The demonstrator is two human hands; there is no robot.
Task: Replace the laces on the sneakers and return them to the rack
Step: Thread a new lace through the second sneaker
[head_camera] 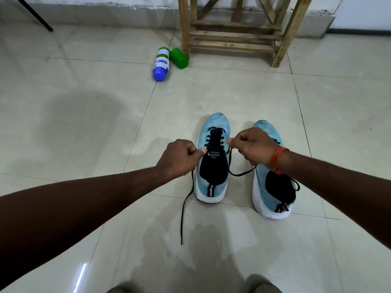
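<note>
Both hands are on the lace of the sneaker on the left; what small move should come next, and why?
Probably pull both sides taut and cross them for a knot: the left hand and right hand each pinch the black lace, which already runs through the sneaker's eyelets but is untied.

The wooden rack (232, 37) is cut off by the top edge, so only its legs and lowest slats show. A black pole (36, 15) in the top left corner is cut off there too. The print on the label of the blue and white bottle (161, 63) is too small to read. The right hand (251, 144) and its wrist cover the middle of the right sneaker (275, 187), so its lacing is hidden. The lace (182, 220) disappears inside the curled fingers of the left hand (179, 159) and of the right hand. At the bottom edge two grey shapes (260, 284) are cut off and blurred.
</note>
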